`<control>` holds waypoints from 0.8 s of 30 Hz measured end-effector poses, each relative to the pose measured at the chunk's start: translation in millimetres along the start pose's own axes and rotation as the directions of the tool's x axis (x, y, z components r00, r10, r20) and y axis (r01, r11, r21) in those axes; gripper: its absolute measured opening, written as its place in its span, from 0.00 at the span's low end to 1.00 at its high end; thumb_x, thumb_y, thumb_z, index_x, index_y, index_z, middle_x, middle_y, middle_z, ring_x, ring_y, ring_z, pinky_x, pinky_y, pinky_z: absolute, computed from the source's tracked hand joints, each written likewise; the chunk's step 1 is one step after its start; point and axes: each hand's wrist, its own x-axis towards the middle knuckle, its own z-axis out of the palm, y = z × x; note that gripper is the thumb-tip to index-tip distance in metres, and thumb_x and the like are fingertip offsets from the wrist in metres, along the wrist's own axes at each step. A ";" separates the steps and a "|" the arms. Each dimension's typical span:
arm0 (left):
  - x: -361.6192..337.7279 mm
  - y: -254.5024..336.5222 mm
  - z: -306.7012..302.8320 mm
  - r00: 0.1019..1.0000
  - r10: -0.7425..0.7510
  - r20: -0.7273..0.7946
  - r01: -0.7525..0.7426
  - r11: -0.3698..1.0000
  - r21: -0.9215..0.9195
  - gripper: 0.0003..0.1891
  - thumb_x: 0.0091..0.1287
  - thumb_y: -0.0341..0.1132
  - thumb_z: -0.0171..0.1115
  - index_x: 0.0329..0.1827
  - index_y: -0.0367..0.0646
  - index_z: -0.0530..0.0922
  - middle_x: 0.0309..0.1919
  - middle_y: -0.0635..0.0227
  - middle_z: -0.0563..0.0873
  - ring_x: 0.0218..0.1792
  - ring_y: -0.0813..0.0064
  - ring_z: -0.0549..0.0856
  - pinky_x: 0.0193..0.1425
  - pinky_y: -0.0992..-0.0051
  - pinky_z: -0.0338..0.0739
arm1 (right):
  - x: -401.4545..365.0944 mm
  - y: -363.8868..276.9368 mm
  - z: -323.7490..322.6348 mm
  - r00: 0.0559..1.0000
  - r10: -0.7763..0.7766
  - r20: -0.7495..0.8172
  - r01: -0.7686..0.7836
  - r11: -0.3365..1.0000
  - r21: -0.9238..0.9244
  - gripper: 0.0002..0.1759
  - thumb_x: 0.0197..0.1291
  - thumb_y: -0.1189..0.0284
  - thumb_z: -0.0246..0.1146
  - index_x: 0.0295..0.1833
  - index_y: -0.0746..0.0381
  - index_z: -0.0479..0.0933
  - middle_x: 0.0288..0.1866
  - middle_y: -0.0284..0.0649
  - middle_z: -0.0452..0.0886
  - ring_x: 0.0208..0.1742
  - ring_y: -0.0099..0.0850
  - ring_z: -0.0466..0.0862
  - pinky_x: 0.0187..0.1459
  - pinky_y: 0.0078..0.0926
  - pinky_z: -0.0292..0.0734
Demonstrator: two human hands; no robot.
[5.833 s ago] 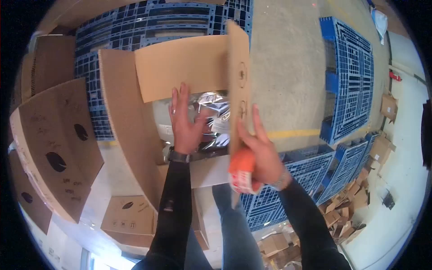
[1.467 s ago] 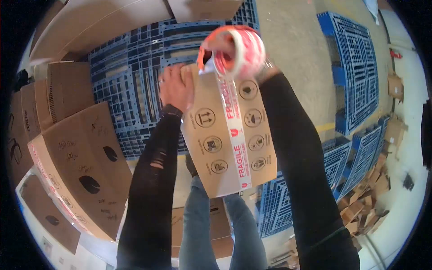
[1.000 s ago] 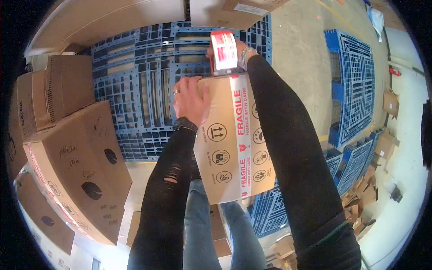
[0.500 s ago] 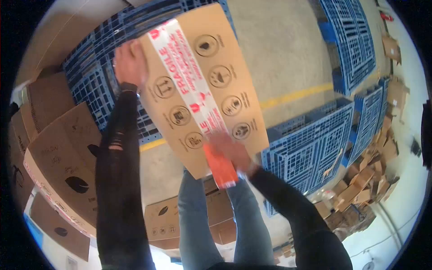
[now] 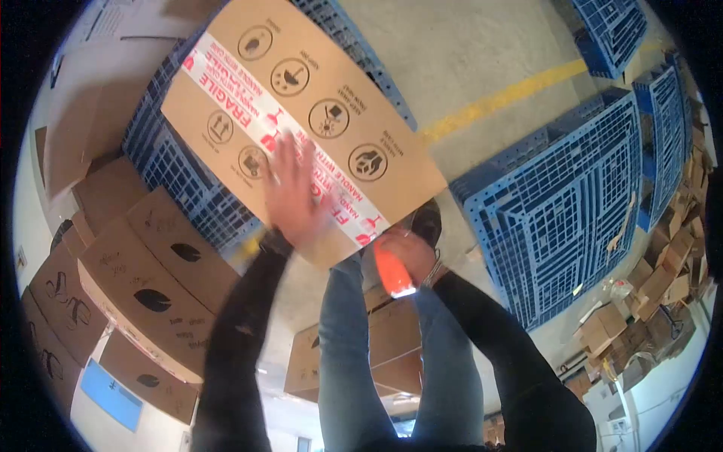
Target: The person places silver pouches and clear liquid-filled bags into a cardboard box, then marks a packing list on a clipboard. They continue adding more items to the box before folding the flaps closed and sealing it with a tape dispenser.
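A large cardboard box [image 5: 301, 75] with printed handling symbols lies tilted in front of me on blue pallets. White tape [image 5: 241, 90] with red FRAGILE lettering runs along its top face to the near edge. My left hand [image 5: 292, 188] rests on that tape with its fingers stretched out, a little blurred. Just off the box's near edge, my right hand [image 5: 407, 252] is wrapped round an orange tape dispenser [image 5: 396, 273]. Part of the dispenser is hidden by my fingers, close to the tape's near end.
Blue plastic pallets [image 5: 557, 203] stand at the right, with more beyond them. Cardboard boxes [image 5: 143, 279] are stacked at the left, and another box [image 5: 301, 361] is by my legs. Flattened and loose cartons [image 5: 655, 279] pile up along the right wall. A yellow line [image 5: 504, 98] crosses the floor.
My left hand has moved from the box's far left side onto the tape. My right hand with the dispenser has moved from the top face to beyond the near edge. The view has turned.
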 end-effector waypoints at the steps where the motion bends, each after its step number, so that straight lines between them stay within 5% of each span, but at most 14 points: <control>1: -16.6 21.4 5.8 0.999 -0.044 0.032 0.046 0.996 -0.079 0.46 0.70 0.64 0.55 0.84 0.44 0.58 0.84 0.46 0.52 0.84 0.45 0.51 0.81 0.36 0.41 | 11.3 -6.4 -0.8 1.000 0.005 0.015 -0.005 1.000 0.024 0.19 0.62 0.69 0.62 0.59 0.59 0.80 0.59 0.48 0.83 0.64 0.47 0.80 0.67 0.43 0.73; 2: -39.3 44.0 6.9 0.992 -0.091 0.083 0.103 0.982 -0.156 0.45 0.70 0.64 0.55 0.84 0.44 0.59 0.84 0.46 0.51 0.84 0.45 0.51 0.81 0.36 0.41 | 14.6 -16.0 -1.9 0.999 0.017 0.039 -0.020 0.998 0.061 0.19 0.61 0.69 0.62 0.58 0.59 0.80 0.59 0.48 0.83 0.64 0.47 0.79 0.68 0.42 0.73; 3: -61.2 66.2 2.9 0.985 -0.123 0.119 0.149 0.960 -0.236 0.44 0.71 0.61 0.57 0.83 0.44 0.59 0.83 0.45 0.54 0.83 0.44 0.53 0.81 0.38 0.42 | 30.8 -19.7 -21.7 0.967 0.078 0.241 -0.050 0.992 -0.117 0.18 0.62 0.68 0.63 0.57 0.60 0.81 0.56 0.47 0.85 0.63 0.49 0.81 0.66 0.41 0.75; 6: -103.8 106.4 -2.3 0.967 -0.237 0.099 0.253 0.821 -0.511 0.39 0.71 0.53 0.63 0.80 0.42 0.64 0.77 0.42 0.67 0.80 0.44 0.62 0.79 0.44 0.54 | 8.3 -6.9 -13.3 0.954 0.291 0.079 -0.283 0.955 -0.093 0.19 0.62 0.67 0.64 0.57 0.61 0.82 0.53 0.49 0.85 0.60 0.51 0.82 0.64 0.41 0.76; 8: -141.3 128.4 -4.1 0.852 -0.468 0.234 0.513 0.658 -0.552 0.36 0.69 0.53 0.68 0.74 0.42 0.70 0.68 0.47 0.77 0.74 0.48 0.72 0.74 0.49 0.66 | -15.4 -2.9 -32.2 0.968 0.249 -0.011 -0.249 0.968 0.009 0.23 0.62 0.66 0.65 0.63 0.61 0.80 0.52 0.50 0.85 0.56 0.47 0.86 0.58 0.41 0.81; 10: -166.4 155.9 8.1 0.426 -0.665 0.614 0.753 -0.115 -0.648 0.35 0.71 0.57 0.66 0.72 0.43 0.71 0.64 0.52 0.80 0.69 0.53 0.77 0.71 0.53 0.71 | -30.1 -14.3 -60.6 0.850 0.523 -0.065 -0.448 0.783 0.432 0.24 0.67 0.63 0.65 0.66 0.61 0.78 0.50 0.49 0.85 0.49 0.38 0.89 0.50 0.38 0.85; 11: -165.3 157.3 14.5 0.216 -0.571 0.792 0.669 -0.504 -0.546 0.34 0.71 0.58 0.65 0.71 0.43 0.72 0.62 0.54 0.82 0.67 0.56 0.79 0.69 0.55 0.74 | -17.4 -27.9 -80.0 0.788 0.611 -0.080 -0.482 0.692 0.537 0.30 0.64 0.69 0.67 0.71 0.61 0.71 0.51 0.48 0.84 0.46 0.35 0.88 0.46 0.35 0.85; 13: -154.6 150.9 15.9 0.260 -0.407 0.876 0.175 -0.872 -0.457 0.32 0.74 0.58 0.61 0.71 0.44 0.72 0.62 0.59 0.83 0.64 0.60 0.82 0.68 0.58 0.77 | 10.3 -58.0 -114.8 0.718 0.694 -0.052 -0.474 0.542 0.694 0.45 0.60 0.78 0.71 0.80 0.60 0.57 0.54 0.47 0.82 0.42 0.32 0.87 0.42 0.32 0.86; 14: -141.8 142.8 17.2 0.330 -0.329 0.884 -0.093 -0.944 -0.317 0.31 0.76 0.58 0.59 0.71 0.45 0.72 0.62 0.62 0.83 0.62 0.62 0.83 0.67 0.60 0.78 | 26.1 -65.3 -125.9 0.724 0.690 -0.028 -0.441 0.493 0.750 0.52 0.58 0.81 0.72 0.83 0.59 0.51 0.55 0.47 0.81 0.40 0.32 0.86 0.40 0.32 0.86; 17: -102.5 111.8 -5.6 0.407 -0.492 0.769 -0.182 -0.869 -0.460 0.25 0.79 0.55 0.55 0.69 0.48 0.73 0.57 0.66 0.84 0.55 0.66 0.84 0.65 0.58 0.80 | 60.9 -88.3 -129.4 0.862 0.504 0.054 -0.325 0.468 0.822 0.60 0.57 0.83 0.72 0.86 0.56 0.39 0.61 0.50 0.78 0.40 0.35 0.87 0.41 0.34 0.87; 19: -104.8 109.8 -19.7 0.352 -0.521 0.778 -0.149 -0.851 -0.503 0.23 0.80 0.52 0.55 0.68 0.47 0.73 0.56 0.66 0.85 0.55 0.66 0.85 0.67 0.56 0.80 | 60.1 -114.1 -112.1 0.854 0.520 0.023 -0.302 0.459 0.835 0.60 0.58 0.83 0.71 0.86 0.57 0.37 0.66 0.51 0.76 0.42 0.38 0.88 0.41 0.36 0.86; 22: -108.5 85.0 -14.7 0.349 -0.513 0.784 -0.045 -0.845 -0.533 0.22 0.81 0.51 0.54 0.68 0.46 0.73 0.56 0.66 0.85 0.56 0.66 0.84 0.67 0.57 0.79 | 80.1 -129.1 -100.1 0.870 0.487 -0.079 -0.303 0.653 0.694 0.58 0.60 0.84 0.68 0.85 0.60 0.36 0.61 0.52 0.80 0.40 0.39 0.88 0.42 0.33 0.86; 24: -108.9 52.9 -4.8 0.383 -0.498 0.778 0.012 -0.840 -0.543 0.23 0.81 0.51 0.54 0.69 0.47 0.72 0.58 0.66 0.84 0.58 0.66 0.84 0.67 0.58 0.78 | 103.2 -127.7 -88.3 0.859 0.507 -0.065 -0.251 0.530 0.810 0.57 0.61 0.82 0.69 0.86 0.59 0.37 0.57 0.50 0.82 0.41 0.36 0.89 0.42 0.31 0.86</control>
